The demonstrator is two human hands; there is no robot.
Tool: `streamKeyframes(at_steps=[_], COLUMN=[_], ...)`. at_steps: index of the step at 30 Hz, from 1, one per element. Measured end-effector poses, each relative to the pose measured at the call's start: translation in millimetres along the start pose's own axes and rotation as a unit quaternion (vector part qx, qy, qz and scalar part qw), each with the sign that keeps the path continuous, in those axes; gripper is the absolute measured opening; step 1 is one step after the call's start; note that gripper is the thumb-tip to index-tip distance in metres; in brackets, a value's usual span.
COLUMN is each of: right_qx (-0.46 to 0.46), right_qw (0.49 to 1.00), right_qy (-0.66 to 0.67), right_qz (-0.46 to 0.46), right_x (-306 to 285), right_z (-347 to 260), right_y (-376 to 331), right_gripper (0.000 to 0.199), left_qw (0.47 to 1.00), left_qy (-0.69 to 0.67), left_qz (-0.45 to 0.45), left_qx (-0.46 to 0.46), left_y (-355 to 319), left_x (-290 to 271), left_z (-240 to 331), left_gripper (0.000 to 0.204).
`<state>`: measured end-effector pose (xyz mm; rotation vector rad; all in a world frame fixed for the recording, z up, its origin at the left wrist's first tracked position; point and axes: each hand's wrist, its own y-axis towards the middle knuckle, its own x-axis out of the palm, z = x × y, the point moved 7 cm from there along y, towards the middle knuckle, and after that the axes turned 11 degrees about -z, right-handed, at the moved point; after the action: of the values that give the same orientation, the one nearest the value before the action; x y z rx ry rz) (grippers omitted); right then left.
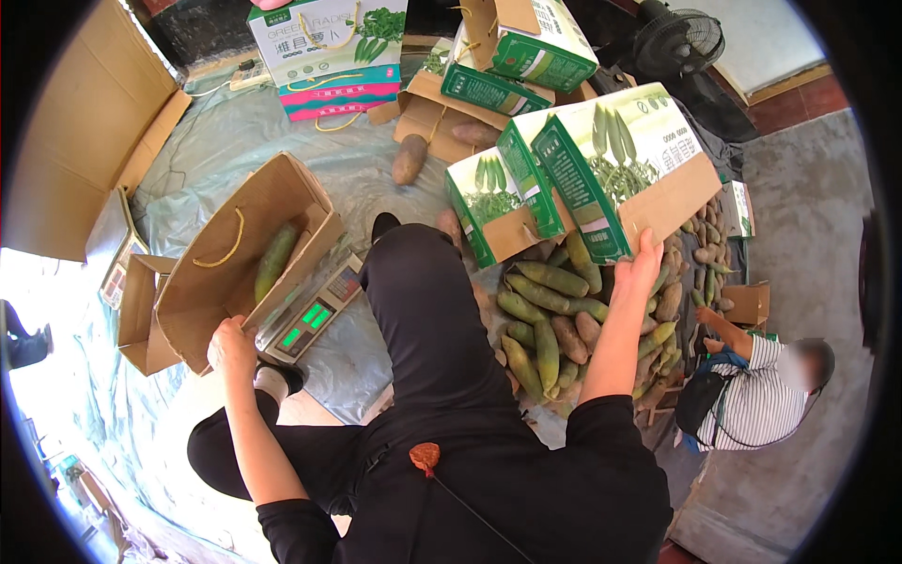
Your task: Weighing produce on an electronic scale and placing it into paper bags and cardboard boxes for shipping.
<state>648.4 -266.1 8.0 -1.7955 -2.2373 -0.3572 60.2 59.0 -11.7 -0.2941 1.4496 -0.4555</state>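
My left hand point(232, 346) is closed on the near edge of an open brown cardboard box point(202, 282) with a yellow rope handle. One green radish point(275, 261) lies inside the box. It rests on or against a digital scale point(310, 318) with lit green displays; the contact is partly hidden. At the right, my right hand point(637, 273) grips the lower edge of a green and white printed carton point(615, 160), held tilted above a heap of green radishes point(545, 291). A second printed carton point(493, 202) overlaps its left side. Reddish-brown roots point(569, 336) are mixed into the heap.
Several printed cartons point(517, 61) are stacked at the back, with a white gift box point(324, 42) beside them. A loose brown root point(410, 158) lies on the plastic sheet point(366, 179). A black fan point(672, 42) stands far right. Another person point(752, 395) sits at the right.
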Motion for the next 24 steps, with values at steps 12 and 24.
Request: streamKeyframes(at_steps=[12,24], right_qx=[0.029,0.198], right_qw=[0.996,0.943], right_qy=[0.042,-0.261], right_qz=[-0.08,-0.054], right_x=[99,-52], right_z=[64,133], right_y=[61,-18], right_gripper=[0.039,0.023], left_qw=[0.999,1.0], left_qy=[0.03,0.021], left_qz=[-0.004,-0.011], left_qx=[0.014,-0.005], left_y=[7,8], left_x=[6,6], left_z=[3,-2], left_gripper=[0.026,0.026])
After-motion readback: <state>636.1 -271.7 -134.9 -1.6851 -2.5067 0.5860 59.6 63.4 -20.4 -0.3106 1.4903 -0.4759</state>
